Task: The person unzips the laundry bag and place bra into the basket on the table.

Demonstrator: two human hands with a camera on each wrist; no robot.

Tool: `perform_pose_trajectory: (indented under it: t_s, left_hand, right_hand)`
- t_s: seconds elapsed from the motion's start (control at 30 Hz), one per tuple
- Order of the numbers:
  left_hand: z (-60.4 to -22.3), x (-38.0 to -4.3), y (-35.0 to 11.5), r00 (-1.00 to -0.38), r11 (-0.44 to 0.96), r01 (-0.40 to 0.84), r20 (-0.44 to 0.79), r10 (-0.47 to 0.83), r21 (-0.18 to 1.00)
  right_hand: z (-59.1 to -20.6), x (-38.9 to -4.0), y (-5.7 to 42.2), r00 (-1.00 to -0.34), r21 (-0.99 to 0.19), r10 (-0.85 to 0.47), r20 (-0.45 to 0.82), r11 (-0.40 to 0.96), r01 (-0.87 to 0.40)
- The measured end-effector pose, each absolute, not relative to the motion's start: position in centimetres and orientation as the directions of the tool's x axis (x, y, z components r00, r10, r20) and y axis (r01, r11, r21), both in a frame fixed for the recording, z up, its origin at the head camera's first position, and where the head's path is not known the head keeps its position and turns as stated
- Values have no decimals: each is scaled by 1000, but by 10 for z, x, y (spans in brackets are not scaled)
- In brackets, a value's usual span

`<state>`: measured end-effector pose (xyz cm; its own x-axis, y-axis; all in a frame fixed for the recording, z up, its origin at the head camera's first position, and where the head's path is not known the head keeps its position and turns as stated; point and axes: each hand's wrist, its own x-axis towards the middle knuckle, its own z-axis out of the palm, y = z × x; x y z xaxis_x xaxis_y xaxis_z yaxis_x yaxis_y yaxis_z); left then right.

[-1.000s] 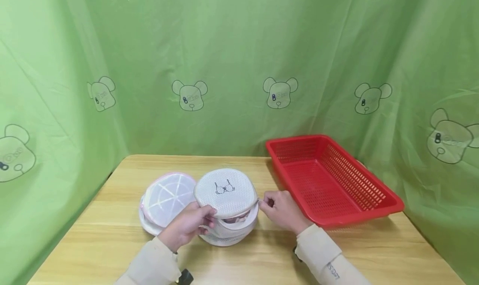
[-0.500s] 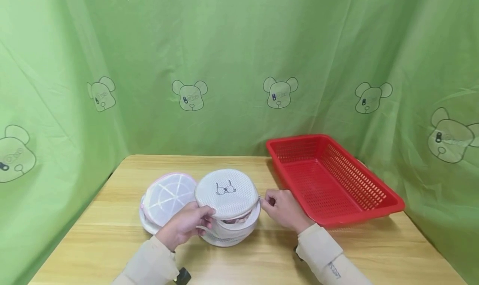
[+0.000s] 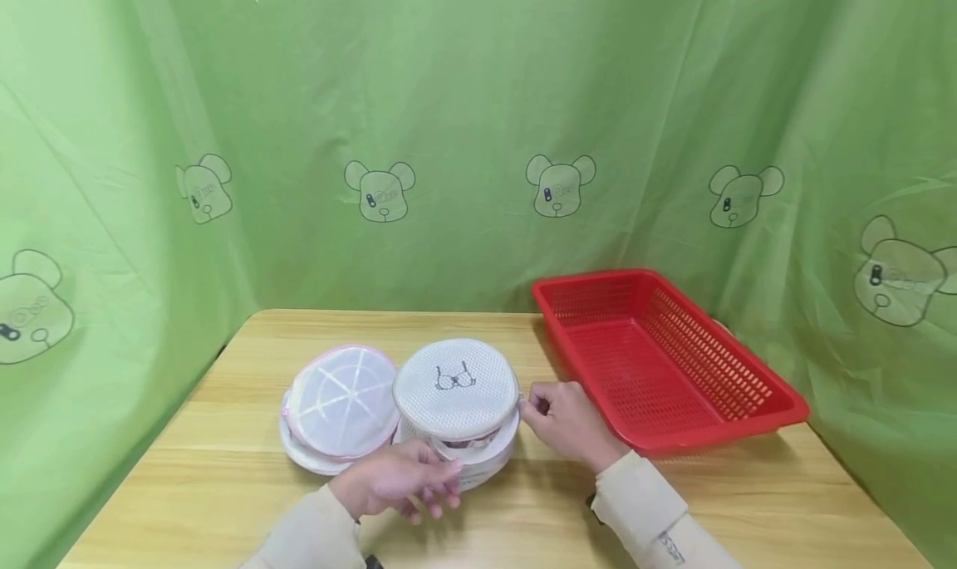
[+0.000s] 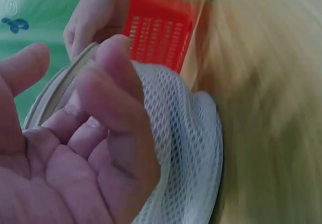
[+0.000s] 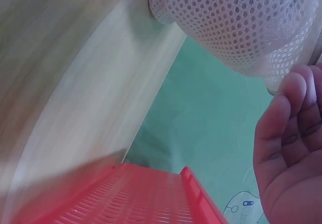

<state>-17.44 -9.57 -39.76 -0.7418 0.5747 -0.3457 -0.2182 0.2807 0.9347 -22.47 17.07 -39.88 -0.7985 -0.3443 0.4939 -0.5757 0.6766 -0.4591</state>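
I log: white mesh bag (image 3: 486,463), on the table (image 3: 194,478), lid (image 3: 456,404) gaping in front. Right hand (image 3: 566,421): pinching, seemingly, its small zip pull (image 3: 521,398), likely for tension. Left hand (image 3: 399,476): fingers loose, gripping nothing.

6 bear heads (image 3: 560,188) mark the green curtain (image 3: 463,79) behind the red basket (image 3: 620,374).

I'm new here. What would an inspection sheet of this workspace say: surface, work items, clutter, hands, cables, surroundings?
Surface: wood-grain table.
Job's things: white mesh bag, bra drawing on top, partly open at front.
Clutter: pink-edged mesh bag to its left; red basket to its right.
Hands: right hand pinches the white bag's right edge; left hand is in front, holding nothing.
Cables: nothing seen.
Surroundings: green curtain printed with animal heads.
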Motion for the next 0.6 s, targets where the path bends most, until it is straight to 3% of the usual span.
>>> perform_pose_trajectory:
  t_s: [0.6]
  left_hand:
    - [-397,-189,-92,-876,27,-255,-242,417,967]
  right_hand:
    - [-402,-207,166,-793,-527,-423,438,594,-608]
